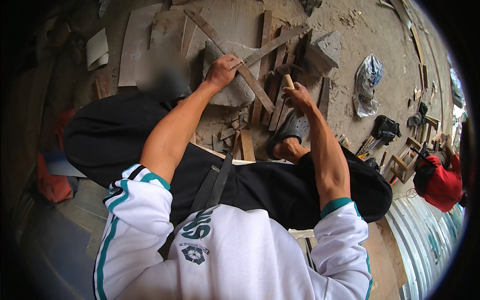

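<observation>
Two narrow wooden strips, one long (256,89) and one shorter (282,42), meet at an angle on top of a grey stone block (227,97). At their joint is my left hand (221,71), its fingertips pinched together; whatever is between them is too small to make out. My right hand (298,95) is wrapped round the light wooden handle of a hammer (288,81). The hammer's dark metal head (287,67) is just right of the joint, above several wooden planks on the ground.
A second rough concrete block (322,50) lies beyond the hammer. Boards (140,42) lie at the far left, and a crumpled silver bag (368,82) lies to the right. A person in red (440,182) is by wooden frames at the right edge. My grey clog (295,126) is close below the hammer.
</observation>
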{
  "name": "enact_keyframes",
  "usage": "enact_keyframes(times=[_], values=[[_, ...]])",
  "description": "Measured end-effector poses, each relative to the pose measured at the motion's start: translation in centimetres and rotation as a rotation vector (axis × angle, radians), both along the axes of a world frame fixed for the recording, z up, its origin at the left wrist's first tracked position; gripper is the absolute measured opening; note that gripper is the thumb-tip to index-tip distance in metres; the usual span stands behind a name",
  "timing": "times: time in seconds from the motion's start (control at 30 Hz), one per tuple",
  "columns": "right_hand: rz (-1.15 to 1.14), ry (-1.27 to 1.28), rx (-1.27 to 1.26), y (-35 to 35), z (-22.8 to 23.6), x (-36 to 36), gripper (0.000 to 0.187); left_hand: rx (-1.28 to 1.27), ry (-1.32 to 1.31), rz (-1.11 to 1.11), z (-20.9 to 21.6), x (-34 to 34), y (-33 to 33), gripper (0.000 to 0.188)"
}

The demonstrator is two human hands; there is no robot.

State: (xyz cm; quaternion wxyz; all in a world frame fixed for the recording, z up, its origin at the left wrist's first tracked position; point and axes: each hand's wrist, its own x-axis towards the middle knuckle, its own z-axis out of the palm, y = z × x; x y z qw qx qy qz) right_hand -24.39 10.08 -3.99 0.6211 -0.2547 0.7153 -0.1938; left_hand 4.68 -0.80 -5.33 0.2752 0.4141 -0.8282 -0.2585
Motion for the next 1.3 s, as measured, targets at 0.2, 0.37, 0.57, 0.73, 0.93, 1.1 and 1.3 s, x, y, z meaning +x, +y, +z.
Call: enact_keyframes(times=[0.2, 0.37, 0.57, 0.73, 0.93, 1.1, 1.3], values=[[0.091, 0.691, -0.506, 1.2, 1.3, 4.0, 0.042, -0.009, 0.021, -0.028, -0.1, -0.1, -0.3, 0.012], [0.128, 0.715, -0.695, 0.7, 6.1, 9.4, 0.03, -0.075, 0.02, -0.026, -1.1, 0.4, 0.0, 0.018], [0.085, 0.441, -0.514, 1.1, 8.2, 13.4, 0.03, -0.096, 0.069, 0.006, -1.4, 0.1, 0.4, 0.021], [0.135, 0.462, -0.475, 0.2, 9.3, 14.9, 0.032, -0.124, 0.052, 0.012, -1.5, 0.5, 0.7, 0.024], [0.022, 0.483, -0.501, -0.1, 9.1, 16.5, 0.029, -0.12, 0.098, 0.019, -1.4, 0.5, 1.0, 0.025], [0.095, 0.52, -0.415, -1.0, 9.2, 16.1, 0.027, -0.113, 0.023, 0.024, -2.0, 0.5, 0.9, 0.026], [-0.009, 0.496, -0.559, -0.4, 9.2, 16.1, 0.028, -0.098, 0.095, 0.039, -1.6, 0.4, 1.1, 0.023]])
